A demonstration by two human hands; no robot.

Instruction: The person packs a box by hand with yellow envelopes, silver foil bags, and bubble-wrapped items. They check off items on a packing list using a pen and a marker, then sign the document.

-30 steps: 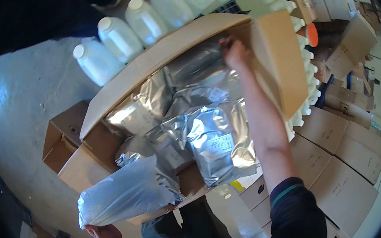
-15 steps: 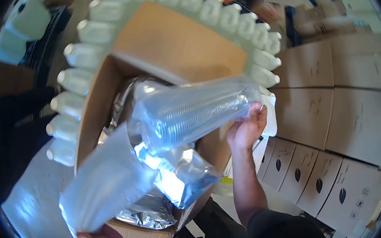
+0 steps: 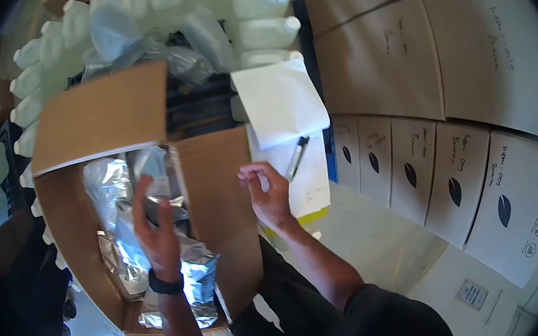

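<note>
An open cardboard box (image 3: 219, 192) holds several shiny foil bags (image 3: 199, 281) and a clear plastic piece. Over its contents is my left hand (image 3: 157, 237), fingers apart and nothing in it, a dark band round the wrist. My right hand (image 3: 266, 191) hovers at the box's right flap, fingers curled loosely with no object seen between them. To its right lie a notepad (image 3: 310, 193) with its top page folded back and a black marker (image 3: 298, 157). Clear plastic packages (image 3: 191, 62) rest on a dark slatted surface behind the box.
Translucent white jugs (image 3: 266, 32) stand in rows behind and left of the box. Stacked cardboard boxes (image 3: 381, 53) fill the right side, the lower ones (image 3: 461, 182) marked with black leaf shapes and handwriting. Pale floor shows at the lower right.
Both hands have let go of the plastic packages, which now lie behind the box. The view has swung right, bringing the notepad and marker into full sight.
</note>
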